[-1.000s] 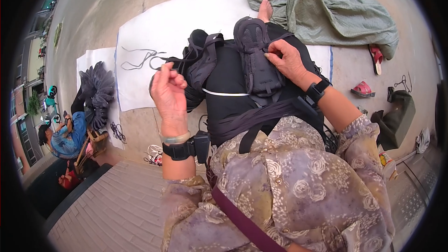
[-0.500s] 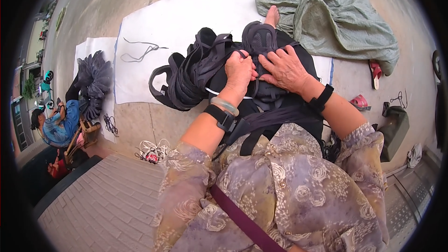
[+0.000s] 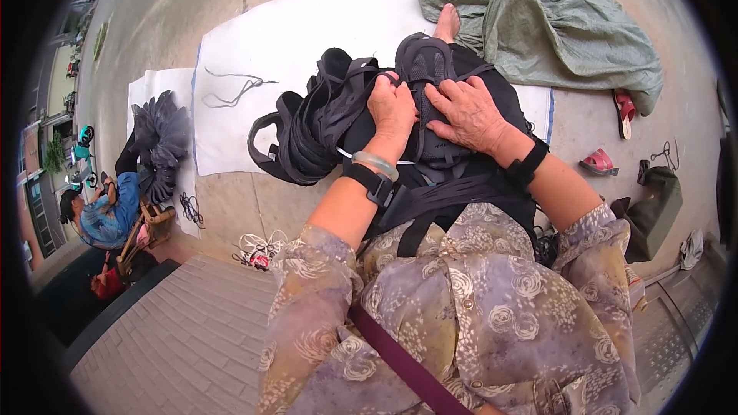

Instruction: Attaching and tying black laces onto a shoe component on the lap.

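A dark grey mesh shoe upper [image 3: 421,58] lies across my lap over black cloth. My left hand [image 3: 392,115] pinches its left edge between closed fingers. Against its right side rests my right hand [image 3: 475,114], with bent fingers pressed on the upper and the thumb apart; whether it pinches a lace or thread there is too small to make out. Left of my left hand, a bundle of similar dark uppers [image 3: 304,134] is heaped, their straps and edges looping outward. A strip of white shows beneath my left wrist.
White sheeting [image 3: 269,31] covers the ground ahead, with a loose grey cord [image 3: 238,84] on it. Green-grey cloth [image 3: 553,31] lies far right, near red sandals [image 3: 600,162] and a dark bag [image 3: 653,211]. At left, a seated person [image 3: 111,211] is beside another dark pile [image 3: 161,127].
My left hand has shifted slightly along the upper's left edge, and its fingers lie closer to the mesh. My right hand stays on the upper's right side. The view has tilted slightly.
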`<action>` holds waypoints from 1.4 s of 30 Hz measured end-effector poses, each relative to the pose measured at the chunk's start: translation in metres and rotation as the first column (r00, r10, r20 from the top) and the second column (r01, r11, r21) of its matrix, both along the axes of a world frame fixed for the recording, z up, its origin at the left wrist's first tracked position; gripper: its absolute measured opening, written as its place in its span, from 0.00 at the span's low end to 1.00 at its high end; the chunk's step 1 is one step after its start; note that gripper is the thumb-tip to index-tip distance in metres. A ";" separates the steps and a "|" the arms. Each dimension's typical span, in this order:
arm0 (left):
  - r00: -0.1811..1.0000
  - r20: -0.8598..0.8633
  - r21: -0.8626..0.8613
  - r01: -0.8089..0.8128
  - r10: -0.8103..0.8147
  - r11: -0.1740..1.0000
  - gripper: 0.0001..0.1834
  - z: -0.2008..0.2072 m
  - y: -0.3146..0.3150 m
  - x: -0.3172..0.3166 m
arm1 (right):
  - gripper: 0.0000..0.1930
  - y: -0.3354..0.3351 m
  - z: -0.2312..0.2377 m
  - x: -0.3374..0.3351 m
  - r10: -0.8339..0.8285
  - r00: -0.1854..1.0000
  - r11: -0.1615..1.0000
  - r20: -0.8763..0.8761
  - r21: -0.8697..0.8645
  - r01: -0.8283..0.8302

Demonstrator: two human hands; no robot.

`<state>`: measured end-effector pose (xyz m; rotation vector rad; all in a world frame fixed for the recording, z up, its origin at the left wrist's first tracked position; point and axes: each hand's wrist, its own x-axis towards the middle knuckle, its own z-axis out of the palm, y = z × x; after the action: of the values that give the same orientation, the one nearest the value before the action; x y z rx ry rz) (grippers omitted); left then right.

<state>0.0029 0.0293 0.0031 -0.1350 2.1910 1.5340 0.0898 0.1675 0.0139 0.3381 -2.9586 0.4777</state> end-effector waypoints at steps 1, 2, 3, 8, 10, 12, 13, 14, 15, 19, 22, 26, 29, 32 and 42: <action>1.000 -0.016 -0.012 0.003 -0.003 1.000 0.10 -0.003 0.000 -0.001 | 0.29 0.000 0.000 0.000 0.001 1.000 1.000 -0.005 -0.002 -0.001; 0.999 -0.047 -0.016 0.006 -0.006 1.000 0.10 -0.007 0.000 -0.002 | 0.29 0.000 0.000 0.000 -0.002 1.000 1.000 -0.005 0.000 0.002; 0.992 -0.116 -0.067 0.035 -0.043 0.997 0.10 -0.010 0.000 -0.003 | 0.29 0.000 -0.001 0.000 -0.004 1.000 1.000 -0.004 0.002 0.004; 0.846 -0.460 -0.334 0.115 -0.268 0.936 0.09 -0.018 0.001 -0.002 | 0.29 0.001 -0.002 0.000 0.002 1.000 1.000 0.000 -0.016 -0.002; 0.818 -0.476 -0.364 0.149 -0.322 0.919 0.09 -0.014 0.002 -0.002 | 0.29 0.001 -0.003 0.000 0.003 1.000 1.000 0.016 -0.026 -0.003; 0.808 -0.451 -0.417 0.184 -0.379 0.890 0.09 -0.007 0.004 -0.006 | 0.29 0.001 -0.004 0.001 0.000 1.000 1.000 0.011 -0.027 0.001; 0.892 -0.353 -0.323 0.167 -0.282 0.932 0.09 -0.002 0.003 -0.007 | 0.29 0.001 -0.004 0.000 -0.002 1.000 1.000 0.019 -0.028 0.003; 0.961 -0.195 -0.247 0.145 -0.195 0.958 0.10 0.002 0.002 -0.008 | 0.29 0.001 -0.004 0.000 0.001 1.000 0.999 0.003 -0.036 -0.001; 0.991 -0.050 -0.159 0.112 -0.122 0.981 0.11 0.007 0.000 -0.006 | 0.29 0.002 -0.005 0.001 0.000 1.000 0.999 0.000 -0.044 0.000; 0.797 -0.347 -0.385 0.360 -0.494 0.850 0.16 0.016 -0.016 0.008 | 0.29 0.003 -0.006 0.002 -0.006 0.999 0.996 0.050 -0.085 0.010; 0.512 -0.550 -0.512 0.417 -0.660 0.751 0.20 0.017 -0.021 0.014 | 0.28 0.004 -0.007 0.003 -0.011 1.000 0.996 -0.003 -0.088 0.010; 0.473 -0.475 -0.604 0.437 -0.742 0.666 0.20 0.024 -0.024 0.012 | 0.27 0.007 -0.007 0.006 -0.007 1.000 0.995 -0.029 -0.096 0.004; 0.489 -0.353 -0.679 0.452 -0.797 0.578 0.19 0.032 -0.022 0.012 | 0.26 0.006 -0.006 0.006 -0.015 1.000 0.995 -0.024 -0.095 0.013; 0.520 -0.251 -0.744 0.437 -0.817 0.506 0.17 0.032 -0.013 0.015 | 0.25 0.000 -0.004 0.001 -0.079 0.996 0.993 0.040 -0.089 0.083; 0.628 -0.209 -0.758 0.381 -0.750 0.530 0.13 0.014 -0.006 0.009 | 0.19 -0.017 0.002 -0.030 -0.376 0.817 0.879 0.438 -0.110 0.464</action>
<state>0.0121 0.0231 0.0171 0.8563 2.6822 0.3551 0.0598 0.1504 0.0159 -0.5030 -3.1747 0.8803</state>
